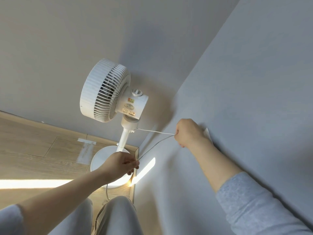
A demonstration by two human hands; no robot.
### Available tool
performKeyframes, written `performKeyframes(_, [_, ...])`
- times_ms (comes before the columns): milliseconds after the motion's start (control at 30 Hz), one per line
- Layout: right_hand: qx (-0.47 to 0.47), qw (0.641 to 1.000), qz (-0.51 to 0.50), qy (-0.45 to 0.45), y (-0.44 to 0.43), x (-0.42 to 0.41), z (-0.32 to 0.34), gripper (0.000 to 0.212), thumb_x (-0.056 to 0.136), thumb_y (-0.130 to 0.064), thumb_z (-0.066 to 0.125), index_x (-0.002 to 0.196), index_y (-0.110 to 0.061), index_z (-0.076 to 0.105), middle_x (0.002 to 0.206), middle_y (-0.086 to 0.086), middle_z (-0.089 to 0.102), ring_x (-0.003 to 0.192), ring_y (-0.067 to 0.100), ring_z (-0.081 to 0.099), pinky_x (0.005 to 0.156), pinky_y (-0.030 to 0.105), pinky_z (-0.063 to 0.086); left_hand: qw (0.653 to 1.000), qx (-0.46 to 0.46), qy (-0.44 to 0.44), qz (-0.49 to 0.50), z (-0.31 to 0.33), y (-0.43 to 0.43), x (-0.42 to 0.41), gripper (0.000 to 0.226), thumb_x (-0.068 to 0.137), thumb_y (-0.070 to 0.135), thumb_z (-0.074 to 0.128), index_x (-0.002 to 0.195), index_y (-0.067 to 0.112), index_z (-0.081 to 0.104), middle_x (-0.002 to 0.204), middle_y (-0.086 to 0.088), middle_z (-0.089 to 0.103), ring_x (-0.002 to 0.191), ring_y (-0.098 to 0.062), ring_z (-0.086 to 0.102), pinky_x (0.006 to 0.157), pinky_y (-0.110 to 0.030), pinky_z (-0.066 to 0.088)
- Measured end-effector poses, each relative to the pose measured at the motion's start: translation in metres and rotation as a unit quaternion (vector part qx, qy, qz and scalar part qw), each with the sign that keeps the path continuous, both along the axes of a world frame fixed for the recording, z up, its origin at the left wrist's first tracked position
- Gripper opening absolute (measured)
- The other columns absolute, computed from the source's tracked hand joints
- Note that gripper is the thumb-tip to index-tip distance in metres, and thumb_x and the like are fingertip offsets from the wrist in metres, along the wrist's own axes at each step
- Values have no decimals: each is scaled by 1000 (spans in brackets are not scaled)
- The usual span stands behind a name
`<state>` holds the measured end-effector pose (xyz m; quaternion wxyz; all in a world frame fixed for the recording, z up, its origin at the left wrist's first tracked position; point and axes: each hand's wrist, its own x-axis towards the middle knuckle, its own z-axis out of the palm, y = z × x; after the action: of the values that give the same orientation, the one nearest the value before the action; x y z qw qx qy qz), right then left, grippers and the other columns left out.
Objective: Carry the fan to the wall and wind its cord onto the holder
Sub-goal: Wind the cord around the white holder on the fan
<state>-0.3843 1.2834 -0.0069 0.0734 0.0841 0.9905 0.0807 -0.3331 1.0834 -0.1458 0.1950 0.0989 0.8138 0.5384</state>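
Observation:
A white pedestal fan (108,92) stands in the corner of the room, its round base (101,160) on the wood floor. A thin white cord (155,132) leaves a small holder (133,130) on the pole below the fan head. It runs right to my right hand (189,133), which is closed on it close to the right wall. From there the cord doubles back down and left to my left hand (122,165), which pinches it in front of the base. More cord (107,192) trails from the base across the floor.
Grey walls (237,82) meet in a corner right behind the fan. A wood baseboard (135,167) runs along the right wall. A strip of tape (87,141) lies on the floor to the left of the base. My knees (116,216) are at the bottom.

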Motion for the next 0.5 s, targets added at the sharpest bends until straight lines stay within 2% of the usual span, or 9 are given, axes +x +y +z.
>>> performKeyframes(67, [-46, 998, -30, -22, 7, -9, 9, 20, 77, 1, 52, 83, 0, 71, 80, 13, 76, 76, 29, 74, 75, 35, 60, 1000, 14, -11, -8, 0, 4, -3, 20, 87, 27, 62, 78, 14, 74, 66, -1, 72, 55, 0, 63, 57, -10, 49])
performKeyframes(100, [-78, 995, -47, -35, 10, -13, 14, 18, 77, 2, 50, 78, 3, 68, 78, 15, 76, 71, 29, 74, 75, 35, 61, 1000, 17, -13, -12, 0, 6, -4, 20, 87, 26, 62, 79, 13, 74, 66, 1, 72, 56, 1, 63, 58, -9, 49])
performKeyframes(167, [-125, 988, -74, -55, 13, -18, 26, 15, 78, 1, 49, 75, -4, 62, 79, 20, 75, 61, 28, 70, 69, 31, 57, 1000, 19, -5, -25, 1, 10, -5, 18, 88, 23, 60, 81, 13, 74, 68, 4, 71, 57, 3, 62, 60, -8, 49])
performKeyframes(233, [-127, 987, -81, -57, 16, -23, 34, 14, 79, 1, 50, 77, -7, 62, 79, 21, 75, 53, 26, 64, 62, 28, 55, 999, 13, 9, -39, 2, 12, -7, 16, 89, 21, 58, 82, 18, 72, 72, 6, 70, 60, 6, 60, 61, -8, 48])
performKeyframes(300, [-94, 991, -76, -62, 20, -27, 40, 14, 77, 0, 54, 76, -2, 68, 76, 17, 76, 51, 24, 66, 65, 29, 58, 999, 7, 21, -42, 2, 12, -10, 16, 90, 20, 57, 83, 21, 71, 75, 6, 71, 62, 7, 59, 64, -13, 49])
performKeyframes(400, [-13, 997, -56, -57, 23, -32, 47, 18, 68, -1, 59, 75, 1, 75, 78, 16, 76, 73, 32, 74, 77, 38, 61, 999, 7, 21, -26, 1, 11, -14, 15, 90, 19, 57, 88, 16, 72, 79, -1, 72, 58, 0, 59, 63, -18, 50])
performKeyframes(500, [78, 997, -17, -16, 20, -31, 55, 23, 75, -3, 59, 94, -4, 72, 98, 15, 72, 96, 32, 68, 81, 29, 54, 1000, 12, 9, -12, 0, 7, -14, 14, 89, 17, 58, 90, 11, 71, 75, -3, 71, 59, -10, 60, 60, -18, 51])
